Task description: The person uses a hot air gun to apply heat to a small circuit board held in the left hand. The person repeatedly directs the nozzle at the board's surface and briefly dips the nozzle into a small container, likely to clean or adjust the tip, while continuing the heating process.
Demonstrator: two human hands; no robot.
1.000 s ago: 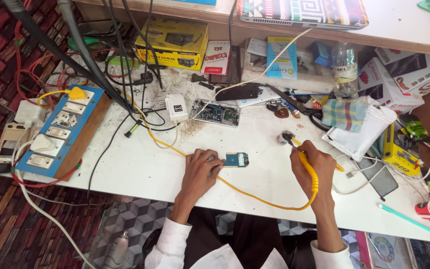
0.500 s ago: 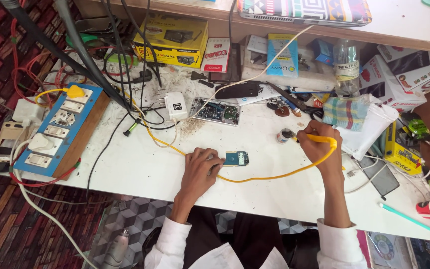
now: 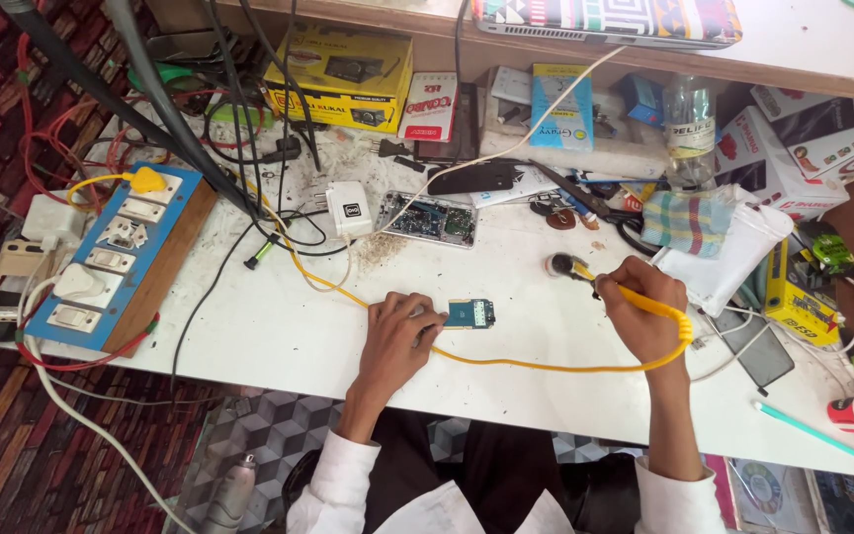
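Pinning a small blue circuit board (image 3: 469,313) flat on the white desk (image 3: 279,326), the left hand (image 3: 399,336) presses it with bent fingertips. The right hand (image 3: 644,311) is closed around a yellow-handled soldering iron (image 3: 610,287) (tip at a small round tin (image 3: 558,265), well right of the board).

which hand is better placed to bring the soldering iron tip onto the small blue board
Right. The right hand already grips the yellow soldering iron, its tip over a small round tin just right of the board. The left hand is busy, fingertips pinning the small blue circuit board on the white table.
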